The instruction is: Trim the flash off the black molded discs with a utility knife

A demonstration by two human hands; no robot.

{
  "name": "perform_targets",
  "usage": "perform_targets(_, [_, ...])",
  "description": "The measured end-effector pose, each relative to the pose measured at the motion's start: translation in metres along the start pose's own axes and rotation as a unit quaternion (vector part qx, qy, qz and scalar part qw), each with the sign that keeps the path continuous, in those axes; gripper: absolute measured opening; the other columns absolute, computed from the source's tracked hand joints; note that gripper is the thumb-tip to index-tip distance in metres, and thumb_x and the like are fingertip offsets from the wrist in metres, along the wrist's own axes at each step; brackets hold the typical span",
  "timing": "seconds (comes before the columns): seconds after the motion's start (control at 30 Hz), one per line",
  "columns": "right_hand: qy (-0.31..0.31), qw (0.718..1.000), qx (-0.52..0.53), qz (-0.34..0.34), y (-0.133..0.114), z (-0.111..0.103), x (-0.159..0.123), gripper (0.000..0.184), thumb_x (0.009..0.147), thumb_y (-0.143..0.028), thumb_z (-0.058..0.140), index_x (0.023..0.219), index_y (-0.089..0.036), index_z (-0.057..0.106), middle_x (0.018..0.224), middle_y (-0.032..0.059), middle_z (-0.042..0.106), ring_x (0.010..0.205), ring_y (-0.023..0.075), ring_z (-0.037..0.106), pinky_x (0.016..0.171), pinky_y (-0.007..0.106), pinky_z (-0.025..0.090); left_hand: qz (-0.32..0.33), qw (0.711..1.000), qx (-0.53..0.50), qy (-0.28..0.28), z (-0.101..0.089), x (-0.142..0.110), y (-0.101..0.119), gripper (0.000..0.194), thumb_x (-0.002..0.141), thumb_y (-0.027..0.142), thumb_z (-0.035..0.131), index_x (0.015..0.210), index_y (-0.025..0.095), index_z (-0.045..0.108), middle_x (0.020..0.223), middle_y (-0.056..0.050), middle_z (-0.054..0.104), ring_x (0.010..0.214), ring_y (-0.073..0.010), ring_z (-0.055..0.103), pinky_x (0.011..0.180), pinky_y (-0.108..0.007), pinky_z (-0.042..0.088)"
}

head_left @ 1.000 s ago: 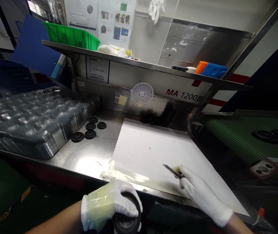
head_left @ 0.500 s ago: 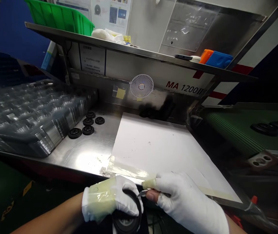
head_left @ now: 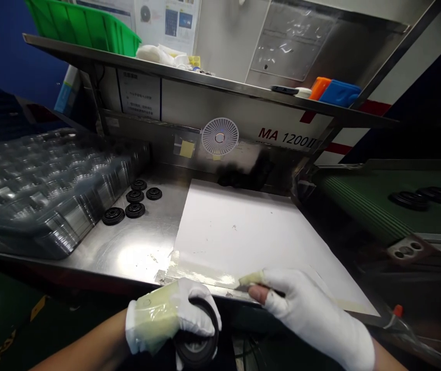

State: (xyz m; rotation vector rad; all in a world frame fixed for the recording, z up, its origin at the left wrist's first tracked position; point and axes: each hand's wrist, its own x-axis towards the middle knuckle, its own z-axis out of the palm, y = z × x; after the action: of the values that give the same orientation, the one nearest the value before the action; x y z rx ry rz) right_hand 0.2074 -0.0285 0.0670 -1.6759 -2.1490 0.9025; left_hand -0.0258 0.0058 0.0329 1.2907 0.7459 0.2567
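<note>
Below the bench edge, my left hand (head_left: 184,312), in a white glove with yellow tape round the wrist, is closed round a black wheel-like part (head_left: 201,353). The part is tilted, its round rim facing up and right. To the right of it, my right hand (head_left: 298,304) pinches a small knife (head_left: 246,287) between the bare thumb and a taped fingertip. Its blade points left, apart from the black part, near the front edge of the white sheet (head_left: 239,237). Most of the handle is hidden in the glove.
Several black ridged discs (head_left: 135,210) lie on the metal bench beside a stack of clear plastic trays (head_left: 62,216). A shelf (head_left: 220,82) overhead bears a green bin (head_left: 85,28). At right is a green conveyor belt (head_left: 359,201) with black discs (head_left: 409,200).
My right hand has moved right with the knife, taking the blade away from the black part's rim. My left hand still grips the part. The whole view has shifted slightly.
</note>
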Motion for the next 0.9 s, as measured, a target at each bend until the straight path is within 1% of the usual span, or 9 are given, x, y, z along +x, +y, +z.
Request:
perform_targets(0.07, [0.029,1.000,-0.009,0.000,0.005,0.001,0.003,0.022,0.089,-0.040,0.050,0.085,-0.027,0.067,0.072,-0.0050,0.065,0.066,0.0125,0.057,0.061,0.022,0.042,-0.013,1.000,0.005,-0.005,-0.001,0.002,0.001,0.017,0.063,0.020,0.062,0.077,0.014,0.068,0.067,-0.002,0.062,0.061,-0.0136,0.053,0.051,-0.022,0.041])
perform_targets(0.2, [-0.011,0.996,-0.076,-0.050,-0.003,0.009,0.007,0.015,0.087,-0.034,0.054,0.083,-0.027,0.066,0.071,-0.0039,0.062,0.065,0.0126,0.055,0.058,0.022,0.039,-0.031,0.999,-0.001,-0.034,-0.005,0.010,-0.001,0.018,0.062,0.021,0.064,0.079,0.015,0.068,0.067,0.000,0.059,0.059,-0.0113,0.052,0.048,-0.019,0.040])
perform_targets(0.3, [-0.013,0.983,-0.165,-0.083,-0.011,0.012,0.013,0.016,0.086,-0.034,0.054,0.077,-0.026,0.065,0.066,-0.0040,0.059,0.060,0.0117,0.051,0.053,0.023,0.034,-0.045,0.997,-0.010,-0.062,-0.008,0.018,-0.007,0.021,0.063,0.021,0.063,0.082,0.016,0.068,0.070,0.000,0.058,0.061,-0.0117,0.053,0.049,-0.019,0.041])
perform_targets(0.4, [-0.014,0.973,-0.211,-0.094,-0.014,0.010,0.016,0.016,0.086,-0.034,0.055,0.074,-0.026,0.063,0.065,-0.0048,0.058,0.058,0.0111,0.050,0.053,0.023,0.032,-0.065,0.996,-0.001,-0.064,-0.010,0.025,-0.011,0.022,0.063,0.023,0.064,0.084,0.016,0.067,0.074,-0.002,0.060,0.061,-0.0135,0.055,0.047,-0.020,0.042])
perform_targets(0.47, [-0.030,0.974,-0.205,-0.094,-0.015,0.008,0.014,0.014,0.085,-0.032,0.057,0.075,-0.026,0.064,0.065,-0.0051,0.058,0.058,0.0111,0.050,0.053,0.023,0.033,-0.054,0.996,0.011,-0.063,-0.011,0.028,-0.011,0.020,0.062,0.022,0.064,0.080,0.016,0.067,0.074,-0.002,0.060,0.061,-0.0136,0.055,0.047,-0.021,0.042])
perform_targets(0.57, [-0.058,0.983,-0.148,-0.095,-0.016,0.004,0.007,0.012,0.084,-0.031,0.058,0.077,-0.028,0.067,0.066,-0.0051,0.060,0.060,0.0112,0.052,0.054,0.022,0.035,-0.017,0.997,0.010,-0.073,-0.012,0.029,-0.007,0.015,0.061,0.018,0.064,0.075,0.016,0.068,0.070,0.000,0.059,0.062,-0.0113,0.053,0.051,-0.019,0.042])
perform_targets(0.7, [-0.045,0.994,-0.071,-0.063,-0.014,0.002,0.003,0.015,0.086,-0.033,0.056,0.080,-0.027,0.068,0.070,-0.0041,0.062,0.062,0.0113,0.053,0.055,0.021,0.037,-0.009,0.998,-0.002,-0.060,-0.012,0.024,0.000,0.015,0.062,0.018,0.064,0.077,0.017,0.069,0.064,0.003,0.058,0.056,-0.0092,0.051,0.045,-0.018,0.038])
perform_targets(0.8, [-0.013,0.996,-0.078,-0.041,-0.010,0.006,0.007,0.019,0.087,-0.034,0.054,0.075,-0.024,0.065,0.065,-0.0045,0.059,0.059,0.0104,0.051,0.053,0.021,0.035,-0.022,0.998,-0.006,-0.061,-0.011,0.022,0.001,0.018,0.062,0.018,0.063,0.079,0.017,0.069,0.065,0.002,0.059,0.055,-0.0105,0.053,0.044,-0.019,0.039])
perform_targets(0.9, [0.001,0.991,-0.128,-0.047,-0.008,0.011,0.014,0.021,0.086,-0.034,0.056,0.068,-0.023,0.062,0.062,-0.0054,0.056,0.056,0.0096,0.048,0.051,0.021,0.032,-0.031,0.998,0.007,-0.058,-0.009,0.025,0.000,0.017,0.060,0.016,0.061,0.076,0.016,0.068,0.064,0.002,0.058,0.055,-0.0101,0.053,0.046,-0.018,0.040])
